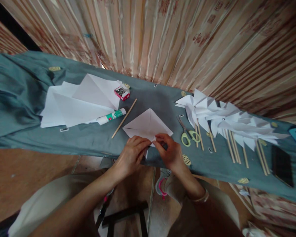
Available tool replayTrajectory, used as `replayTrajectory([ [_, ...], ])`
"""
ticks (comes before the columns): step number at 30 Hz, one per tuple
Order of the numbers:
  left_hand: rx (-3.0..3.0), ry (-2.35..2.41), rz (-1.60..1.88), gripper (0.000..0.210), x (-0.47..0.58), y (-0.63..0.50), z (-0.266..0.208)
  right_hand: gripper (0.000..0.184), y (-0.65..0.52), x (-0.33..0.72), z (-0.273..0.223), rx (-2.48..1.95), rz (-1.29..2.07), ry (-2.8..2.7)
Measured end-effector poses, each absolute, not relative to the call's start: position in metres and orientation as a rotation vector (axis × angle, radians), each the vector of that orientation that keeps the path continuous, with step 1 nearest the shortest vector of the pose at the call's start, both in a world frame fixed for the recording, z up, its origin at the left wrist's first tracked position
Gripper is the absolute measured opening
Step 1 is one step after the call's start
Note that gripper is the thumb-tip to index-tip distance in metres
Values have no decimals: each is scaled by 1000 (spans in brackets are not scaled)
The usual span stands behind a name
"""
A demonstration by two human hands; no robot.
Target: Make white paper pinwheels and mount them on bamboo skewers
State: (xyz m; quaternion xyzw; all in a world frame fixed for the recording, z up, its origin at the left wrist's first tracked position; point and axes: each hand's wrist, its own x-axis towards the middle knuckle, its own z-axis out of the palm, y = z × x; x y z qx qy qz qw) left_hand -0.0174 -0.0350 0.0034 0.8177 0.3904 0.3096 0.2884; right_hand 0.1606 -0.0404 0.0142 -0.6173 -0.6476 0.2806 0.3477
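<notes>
A square sheet of white paper (pixel 148 123) with slits running in from its corners lies turned like a diamond before me. At its near corner my left hand (pixel 135 149) pinches the paper between thumb and fingers. My right hand (pixel 169 149) grips the same corner from the other side, and the two sets of fingertips almost meet. A small paper flap hangs below my left fingers. Just beyond the sheet, to the left, a thin wooden stick (pixel 124 118) rests on the cloth. Scissors with light green handles (pixel 187 134) lie to the right.
At left are several white paper sheets (pixel 71 105), a glue stick (pixel 112 116) and a red box of metal pins (pixel 122 93). Several paper pinwheels (pixel 224 121) on sticks lie at right, beside a dark phone (pixel 282 164). A grey-green cloth (pixel 88 141) covers the narrow table; a curtain (pixel 148 42) hangs behind.
</notes>
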Motion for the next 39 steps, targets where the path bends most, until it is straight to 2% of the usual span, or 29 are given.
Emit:
replayTrajectory([
  [6, 2111, 1091, 838, 25, -16, -37, 5, 11, -44, 161, 19, -1616, 755, -1654],
  [14, 2006, 1211, 837, 29, -10, -25, 4, 16, -43, 155, 20, -1556, 785, -1650],
  [18, 1975, 1238, 869, 30, -8, -23, 3, 10, -46, 156, 22, -1591, 736, -1615],
  [24, 2166, 1142, 911, 23, -12, -27, 2, 6, -36, 160, 20, -1654, 679, -1642],
  [39, 2340, 1044, 856, 39, -13, -36, -6, 15, -26, 160, 12, -1559, 495, -1876],
])
